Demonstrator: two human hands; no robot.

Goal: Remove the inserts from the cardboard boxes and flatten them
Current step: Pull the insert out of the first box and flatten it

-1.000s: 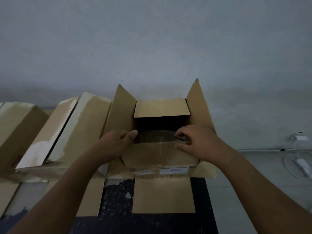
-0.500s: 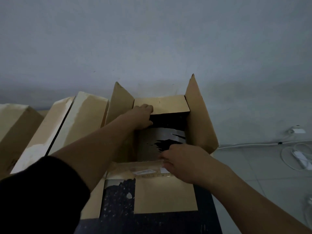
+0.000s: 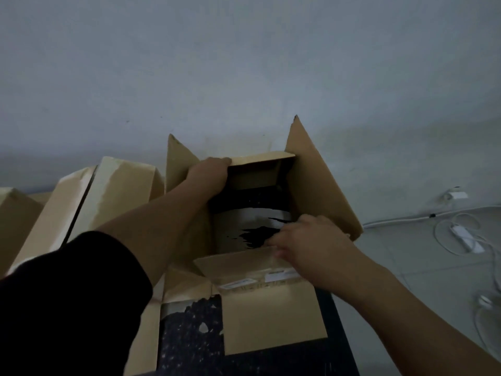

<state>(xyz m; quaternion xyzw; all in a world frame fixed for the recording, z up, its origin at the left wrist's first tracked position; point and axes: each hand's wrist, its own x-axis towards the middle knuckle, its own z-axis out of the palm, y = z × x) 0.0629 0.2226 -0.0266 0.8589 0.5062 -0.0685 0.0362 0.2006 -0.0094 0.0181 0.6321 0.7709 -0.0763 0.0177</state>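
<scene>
The head camera looks down at an open cardboard box (image 3: 320,191) standing on a dark speckled table (image 3: 189,343), close to a pale wall (image 3: 244,63). The box's two long side flaps stand up and lean outward.

Across the far end of the opening lies a folded far panel (image 3: 260,160) of cardboard. The left hand (image 3: 208,172) reaches over the box to it, and its fingers are curled over the panel's left end, gripping it at the top edge. A black sleeve (image 3: 67,294) covers that arm above the elbow.

At the near end a near panel (image 3: 235,264) of cardboard leans across the opening. The right hand (image 3: 306,240) sits at its right part, fingers bent and closed on its upper edge; the fingertips are partly hidden behind the cardboard. Whether these two panels are loose inserts or the box's own inner flaps cannot be told.

Down inside the box a pale, shiny surface with a ragged dark patch (image 3: 260,232) shows between the two hands. White labels (image 3: 238,283) are stuck on the box's near wall, and its front flap hangs flat over the table.

To the left, more boxes (image 3: 122,191) lean side by side. On the floor (image 3: 406,267) at the right lie white cables (image 3: 461,234).
</scene>
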